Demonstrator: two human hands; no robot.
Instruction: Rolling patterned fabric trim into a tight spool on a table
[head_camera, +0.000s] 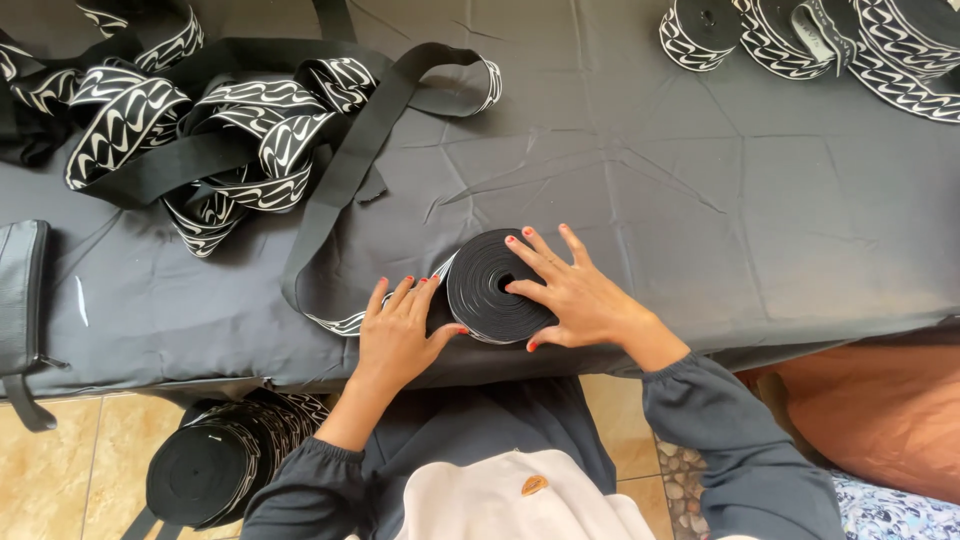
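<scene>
Right hand (575, 290) rests flat, fingers spread, on a flat-lying roll of black elastic band (492, 285); left hand (398, 330), open, touches its left edge.

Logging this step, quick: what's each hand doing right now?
Left hand: open, fingers flat against the rim of the rolled black band.
Right hand: open, palm down on top of that roll.

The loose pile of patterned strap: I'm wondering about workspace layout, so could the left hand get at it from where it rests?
Probably yes: the left hand lies flat beside the rolled strap, holding nothing, with only bare tablecloth between it and the pile.
</scene>
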